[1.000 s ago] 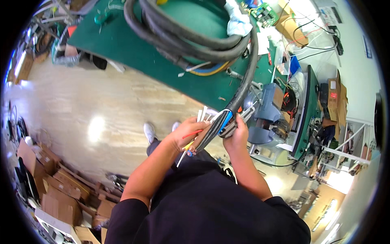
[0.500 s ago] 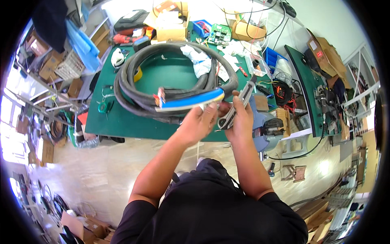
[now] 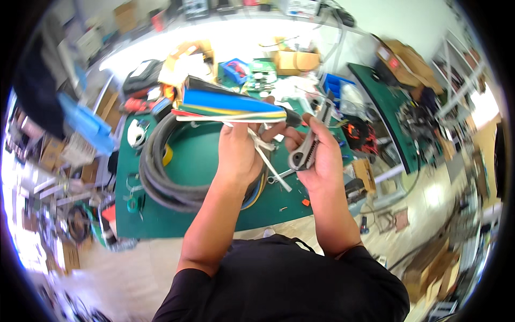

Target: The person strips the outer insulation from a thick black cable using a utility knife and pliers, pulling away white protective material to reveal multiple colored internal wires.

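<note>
My left hand (image 3: 240, 153) is closed around the stripped end of a thick multi-core cable, lifted above the bench. Its blue conductor (image 3: 220, 102) lies next to black, yellow and red ones, pointing left. White filler strips (image 3: 271, 163) dangle below the left hand's fingers. At the right of the bared cores, the cut black sheath (image 3: 292, 117) shows beside my right hand (image 3: 326, 153). That hand grips a grey utility knife (image 3: 303, 154), tilted with its tip up and to the right. The rest of the black cable (image 3: 155, 172) lies coiled on the bench.
The green bench (image 3: 177, 228) carries a ring wrench (image 3: 280, 176), a green tape roll (image 3: 133, 204) and a white tool (image 3: 136, 134). Cardboard boxes, a blue bin (image 3: 234, 71) and a circuit board (image 3: 262, 74) stand at the back. A black cable reel (image 3: 354, 129) is at right.
The stripped cable end has risen and my left hand has turned palm-up under it. White strips now hang from that hand. The knife stays in my right hand; the whole view has shifted.
</note>
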Tool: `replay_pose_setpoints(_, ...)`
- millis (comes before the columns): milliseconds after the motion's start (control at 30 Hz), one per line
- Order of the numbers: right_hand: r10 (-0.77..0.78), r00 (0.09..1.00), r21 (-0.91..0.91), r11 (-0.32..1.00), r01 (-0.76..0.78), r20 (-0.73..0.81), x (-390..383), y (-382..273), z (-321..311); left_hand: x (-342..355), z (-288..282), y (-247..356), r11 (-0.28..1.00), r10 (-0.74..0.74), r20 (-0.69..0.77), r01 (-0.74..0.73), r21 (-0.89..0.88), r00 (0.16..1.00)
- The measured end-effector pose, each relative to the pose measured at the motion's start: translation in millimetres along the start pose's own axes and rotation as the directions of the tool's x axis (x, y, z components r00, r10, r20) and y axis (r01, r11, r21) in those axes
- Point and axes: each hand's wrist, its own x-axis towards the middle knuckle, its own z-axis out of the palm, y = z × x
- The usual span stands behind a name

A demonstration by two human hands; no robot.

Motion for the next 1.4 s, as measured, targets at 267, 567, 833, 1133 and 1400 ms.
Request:
replay_pose_setpoints(267, -0.716, 0.684, -0.527, 0.638, 0.562, -0.138, -36, -47, -10, 53, 43, -61, 0.976, -0.194, 0.245, 0.162, 0.145, 0.950)
replay_pose_setpoints(567, -0.927, 0.370, -0.835, 0.247, 0.491, -0.057, -111, -67, -52, 12, 60, -208, 0.823, -0.445, 0.383, 0.200, 0.532, 0.810)
replay_pose_setpoints(833, -0.921, 0.354, -0.979, -0.196, -0.053, 0.165, -87, -107, -128, 14, 63, -269, 0.800, -0.495, 0.294, 0.296, 0.522, 0.818)
replay_pose_setpoints(1133, -0.936, 0.345, -0.991, -0.031, 0.133, 0.076, -74, -145, -181, 13, 53, -283, 0.821, -0.492, 0.158, 0.396, 0.412, 0.856)
replay_pose_setpoints(1400, -0.719, 0.312, -0.745, -0.665, -0.050, 0.621, -2, -237, -130, 26, 96, -247, 0.916, -0.258, 0.090, 0.214, 0.339, 0.962)
